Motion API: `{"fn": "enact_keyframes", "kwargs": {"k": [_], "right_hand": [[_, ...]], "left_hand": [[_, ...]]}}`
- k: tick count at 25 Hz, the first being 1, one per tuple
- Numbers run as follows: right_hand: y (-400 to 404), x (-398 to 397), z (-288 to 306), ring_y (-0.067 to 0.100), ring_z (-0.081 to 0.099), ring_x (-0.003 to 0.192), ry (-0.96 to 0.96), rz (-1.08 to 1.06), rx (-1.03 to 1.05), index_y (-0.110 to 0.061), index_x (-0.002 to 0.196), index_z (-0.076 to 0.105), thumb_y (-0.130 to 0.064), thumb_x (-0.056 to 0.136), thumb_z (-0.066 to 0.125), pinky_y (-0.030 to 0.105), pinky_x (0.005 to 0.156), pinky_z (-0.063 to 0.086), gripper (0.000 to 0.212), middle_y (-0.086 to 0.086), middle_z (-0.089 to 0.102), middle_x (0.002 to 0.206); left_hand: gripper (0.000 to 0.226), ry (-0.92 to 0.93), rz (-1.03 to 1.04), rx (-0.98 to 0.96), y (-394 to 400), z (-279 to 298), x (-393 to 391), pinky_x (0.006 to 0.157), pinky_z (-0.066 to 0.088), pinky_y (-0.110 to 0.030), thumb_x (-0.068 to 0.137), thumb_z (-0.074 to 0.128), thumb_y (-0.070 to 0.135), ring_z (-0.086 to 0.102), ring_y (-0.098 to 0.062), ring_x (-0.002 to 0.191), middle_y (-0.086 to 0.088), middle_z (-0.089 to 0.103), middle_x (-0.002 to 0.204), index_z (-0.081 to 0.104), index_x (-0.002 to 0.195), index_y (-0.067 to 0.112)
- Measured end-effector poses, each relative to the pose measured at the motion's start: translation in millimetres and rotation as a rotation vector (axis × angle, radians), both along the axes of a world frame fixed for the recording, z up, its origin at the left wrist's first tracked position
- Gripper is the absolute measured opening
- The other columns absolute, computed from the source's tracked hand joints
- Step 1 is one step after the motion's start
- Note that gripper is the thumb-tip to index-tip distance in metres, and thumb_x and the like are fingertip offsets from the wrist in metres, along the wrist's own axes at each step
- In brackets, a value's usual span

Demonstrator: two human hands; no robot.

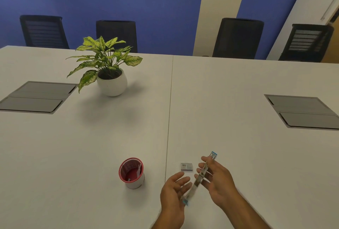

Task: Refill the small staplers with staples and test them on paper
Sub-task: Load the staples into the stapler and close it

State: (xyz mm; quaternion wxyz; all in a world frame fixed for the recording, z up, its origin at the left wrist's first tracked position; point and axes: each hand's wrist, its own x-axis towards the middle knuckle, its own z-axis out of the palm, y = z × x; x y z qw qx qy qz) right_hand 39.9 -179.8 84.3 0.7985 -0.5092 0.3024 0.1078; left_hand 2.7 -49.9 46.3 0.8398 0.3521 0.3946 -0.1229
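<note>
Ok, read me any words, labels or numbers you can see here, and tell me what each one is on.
Small grey staple box on the white table: a barcode label, its digits too small to read.
Red-rimmed white cup: no legible text.
Opened blue-tipped metal stapler in the right hand: blurred, nothing readable.

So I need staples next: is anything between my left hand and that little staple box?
Nothing visible. The left hand is open, and only bare table lies between it and the staple box. The opened stapler lies off to the right.
</note>
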Motion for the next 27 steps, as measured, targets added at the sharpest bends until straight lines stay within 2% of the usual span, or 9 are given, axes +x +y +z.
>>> {"fn": "enact_keyframes", "kwargs": {"k": [3, 5, 8, 11, 15, 20, 23, 27], "right_hand": [[-2.3, -3.0, 3.7, 0.024, 0.061, 0.066, 0.015, 0.15, -0.048, -0.009, 0.107, 0.073, -0.03, 0.1, 0.055, 0.036, 0.059, 0.057, 0.028, 0.011, 0.061, 0.08], [-2.6, -8.7, 5.4, 0.019, 0.057, 0.058, 0.017, 0.269, -0.125, -0.01, 0.105, 0.075, -0.034, 0.097, 0.059, 0.03, 0.049, 0.048, 0.03, 0.01, 0.065, 0.077], [-1.0, -18.1, 8.3, 0.016, 0.057, 0.056, 0.026, 0.417, -0.243, -0.012, 0.095, 0.079, -0.038, 0.093, 0.064, 0.027, 0.047, 0.044, 0.03, 0.011, 0.072, 0.078], [1.9, -24.2, 10.8, 0.017, 0.057, 0.054, 0.062, 0.472, -0.276, -0.008, 0.093, 0.079, -0.036, 0.092, 0.065, 0.025, 0.045, 0.041, 0.031, 0.011, 0.07, 0.074], [4.1, -27.3, 13.9, 0.02, 0.059, 0.052, 0.099, 0.475, -0.291, -0.003, 0.094, 0.077, -0.034, 0.089, 0.066, 0.025, 0.043, 0.04, 0.034, 0.017, 0.071, 0.076], [6.6, -28.2, 17.2, 0.022, 0.057, 0.051, 0.122, 0.461, -0.352, 0.0, 0.078, 0.077, -0.035, 0.084, 0.066, 0.024, 0.043, 0.041, 0.037, 0.019, 0.071, 0.067], [8.5, -26.3, 17.8, 0.022, 0.056, 0.049, 0.132, 0.465, -0.358, 0.001, 0.076, 0.076, -0.027, 0.085, 0.061, 0.024, 0.043, 0.041, 0.033, 0.019, 0.071, 0.066], [8.2, -23.2, 19.1, 0.022, 0.057, 0.049, 0.152, 0.501, -0.33, 0.004, 0.084, 0.075, -0.012, 0.081, 0.054, 0.025, 0.044, 0.041, 0.026, 0.021, 0.071, 0.069]], "left_hand": [[0.021, -0.05, -0.132, 0.127, -0.7, 0.5, -0.2, 0.07, 0.057, -0.036, 0.092, 0.057, 0.016, 0.07, -0.03, 0.097, -0.012, 0.076, 0.098, 0.073, 0.105, 0.013], [0.024, -0.134, -0.176, 0.145, 0.0, 3.1, 2.0, 0.072, 0.056, -0.036, 0.089, 0.062, 0.029, 0.07, -0.027, 0.1, -0.007, 0.077, 0.099, 0.074, 0.107, 0.018], [0.027, -0.268, -0.253, 0.113, 2.2, 6.6, 6.3, 0.078, 0.057, -0.035, 0.094, 0.058, 0.039, 0.071, -0.022, 0.105, -0.002, 0.076, 0.11, 0.071, 0.113, 0.025], [0.026, -0.33, -0.271, 0.076, 4.0, 6.9, 8.4, 0.078, 0.06, -0.034, 0.101, 0.05, 0.03, 0.072, -0.022, 0.105, -0.003, 0.075, 0.114, 0.07, 0.118, 0.025], [0.023, -0.355, -0.279, 0.074, 6.5, 2.8, 7.2, 0.082, 0.059, -0.038, 0.099, 0.056, 0.016, 0.072, -0.025, 0.104, -0.01, 0.074, 0.115, 0.073, 0.113, 0.02], [0.023, -0.382, -0.247, 0.092, 5.1, 1.0, 4.5, 0.079, 0.058, -0.035, 0.097, 0.056, 0.006, 0.071, -0.031, 0.091, -0.019, 0.073, 0.113, 0.071, 0.115, 0.009], [0.024, -0.37, -0.222, 0.12, 4.7, 0.1, 6.1, 0.082, 0.059, -0.037, 0.097, 0.055, 0.003, 0.072, -0.033, 0.094, -0.018, 0.074, 0.11, 0.074, 0.11, 0.01], [0.024, -0.347, -0.207, 0.138, 4.9, -1.5, 8.4, 0.092, 0.057, -0.045, 0.097, 0.056, 0.002, 0.071, -0.038, 0.102, -0.016, 0.075, 0.109, 0.076, 0.106, 0.01]]}}
